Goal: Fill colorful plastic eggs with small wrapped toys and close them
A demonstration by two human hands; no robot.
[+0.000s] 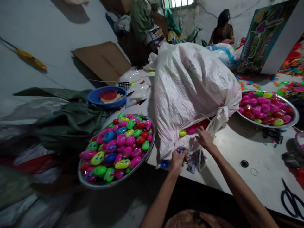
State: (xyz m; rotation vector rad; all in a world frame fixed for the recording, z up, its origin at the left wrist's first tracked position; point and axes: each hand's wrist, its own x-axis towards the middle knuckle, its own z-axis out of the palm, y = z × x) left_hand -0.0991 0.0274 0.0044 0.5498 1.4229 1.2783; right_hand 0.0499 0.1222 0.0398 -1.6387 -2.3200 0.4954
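A big white woven sack (190,85) lies on the table with its mouth facing me. Inside the mouth, pink and yellow plastic eggs (182,133) show. My right hand (204,138) reaches in at this opening, its fingers apart beside a pink egg, with nothing visible in its grasp. Lower left of it, at the table's front edge, my left hand (177,161) is closed on a bunch of small printed packets (181,150). More such packets (192,166) hang or lie just right of that hand; their exact form is blurred. A blue egg (164,163) sits left of it.
Left stands a heaped metal basin (152,148) of colourful eggs; another basin (294,122) is at right. Scissors (292,199), a black ring (244,163) and a rubber band (254,172) lie right. Behind are a blue bowl (91,97), a printed carton (263,38) and a seated person (222,33).
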